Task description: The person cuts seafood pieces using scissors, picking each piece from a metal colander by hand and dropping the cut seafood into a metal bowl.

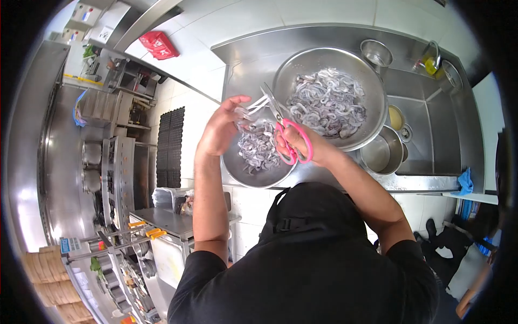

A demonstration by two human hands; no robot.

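Observation:
My left hand [218, 127] pinches a piece of squid [258, 106], its pale strands stretched toward the scissors. In my right hand [295, 139] are pink-handled scissors [278, 114], blades pointing up and left beside those strands. Whether the blades touch the squid I cannot tell. Below both hands sits a smaller metal bowl [231, 171] holding a pile of cut squid pieces [258, 148]. Right of it, a large metal colander bowl [375, 89] is filled with squid tentacles [328, 102]. My right hand is over the gap between the bowls.
A steel sink [426, 129] lies to the right, with a metal pot [380, 151] and a small steel container [376, 53] near the large bowl. A blue cloth [465, 182] hangs at the counter edge. Another person's dark clothing [448, 254] shows at lower right.

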